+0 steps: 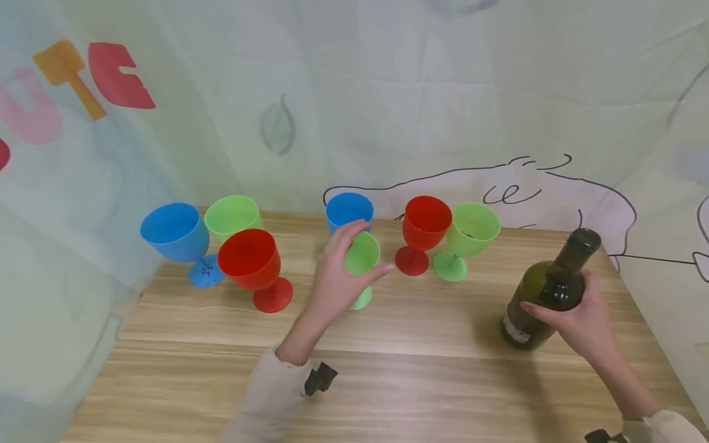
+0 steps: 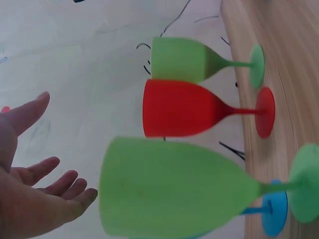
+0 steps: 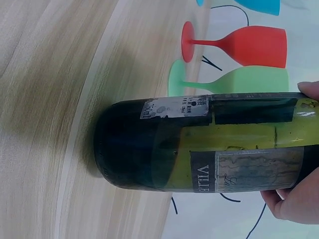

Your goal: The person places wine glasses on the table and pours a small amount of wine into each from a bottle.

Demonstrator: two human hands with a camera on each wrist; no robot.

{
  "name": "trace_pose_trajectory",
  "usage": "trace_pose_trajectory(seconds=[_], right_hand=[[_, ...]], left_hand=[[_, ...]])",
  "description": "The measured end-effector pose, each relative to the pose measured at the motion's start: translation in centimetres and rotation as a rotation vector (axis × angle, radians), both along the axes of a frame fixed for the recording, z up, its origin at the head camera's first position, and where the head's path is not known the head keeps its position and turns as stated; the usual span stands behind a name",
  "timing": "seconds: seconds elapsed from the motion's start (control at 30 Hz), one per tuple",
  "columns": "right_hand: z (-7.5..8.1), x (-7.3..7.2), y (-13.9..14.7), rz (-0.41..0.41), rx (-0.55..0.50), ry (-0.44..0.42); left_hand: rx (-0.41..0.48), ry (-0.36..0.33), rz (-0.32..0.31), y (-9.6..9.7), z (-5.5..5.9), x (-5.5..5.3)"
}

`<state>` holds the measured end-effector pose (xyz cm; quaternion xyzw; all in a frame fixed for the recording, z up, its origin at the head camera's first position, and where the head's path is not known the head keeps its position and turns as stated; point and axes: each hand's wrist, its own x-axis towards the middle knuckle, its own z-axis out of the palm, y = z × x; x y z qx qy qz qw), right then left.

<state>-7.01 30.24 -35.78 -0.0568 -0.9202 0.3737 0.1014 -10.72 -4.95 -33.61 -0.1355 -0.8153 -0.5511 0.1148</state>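
My right hand [image 1: 589,323] grips a dark green wine bottle [image 1: 545,292] round its upper body; whether its base touches the table cannot be told. The bottle [image 3: 199,144] shows worn labels and some dark liquid inside. Beside the nearest green goblet [image 1: 362,253] is my left hand [image 1: 343,271], thumb and fingers spread about its bowl in the head view. In the left wrist view, that hand [image 2: 45,194] appears apart from the green goblet [image 2: 174,189]. Just behind this goblet stands a blue goblet [image 1: 350,209], partly hidden by the fingers.
A red goblet [image 1: 425,224] and a green goblet [image 1: 471,231] stand between the left hand and the bottle. At the left are a blue goblet [image 1: 176,232], a green goblet [image 1: 232,215] and a red goblet [image 1: 252,261]. A printed cloth [image 1: 388,111] hangs behind the wooden table [image 1: 421,381].
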Motion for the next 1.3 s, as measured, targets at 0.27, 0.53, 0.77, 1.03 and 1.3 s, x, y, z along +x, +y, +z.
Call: trace_pose_trajectory(seconds=[0.27, 0.53, 0.77, 1.03, 1.3], right_hand=[[0.1, -0.1, 0.1, -0.006, 0.000, -0.006], [0.1, -0.1, 0.1, 0.004, 0.004, -0.006], [0.0, 0.0, 0.1, 0.006, 0.007, 0.008], [0.0, 0.1, 0.0, 0.011, -0.008, 0.011], [0.1, 0.1, -0.1, 0.025, -0.005, 0.021]], left_hand=[[-0.119, -0.168, 0.084, -2.7, -0.5, -0.4], [-0.107, -0.247, 0.086, -3.7, -2.6, -0.8], [-0.029, -0.264, 0.038, -3.8, -3.9, -1.0], [0.017, -0.283, -0.003, -3.7, -4.3, -1.3], [0.052, -0.287, -0.018, -3.7, -4.7, -1.5]])
